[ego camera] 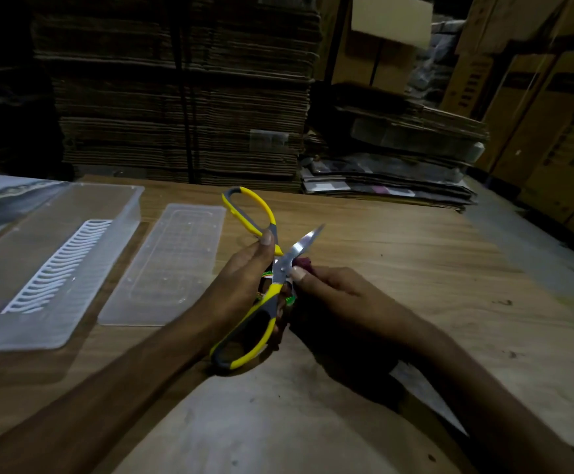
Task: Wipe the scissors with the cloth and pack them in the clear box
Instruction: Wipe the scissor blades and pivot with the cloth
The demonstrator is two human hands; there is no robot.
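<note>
while wiping: scissors (pixel 267 268) spread open above the table (pixel 415 268)
left hand (pixel 244 278): grips the handles
right hand (pixel 330 292): pinches cloth (pixel 304 263) onto blade; stroke away from edge
box (pixel 49 254): open, left

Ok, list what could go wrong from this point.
1. The scissors are spread wide open, and the right hand pinches the dark cloth on the bare blade near the pivot; a slip could cut the thumb.
2. The left hand holds them only near the pivot, so they could twist or drop onto the table.
3. Still open, they may not fit into the clear box beside its lid.
</note>
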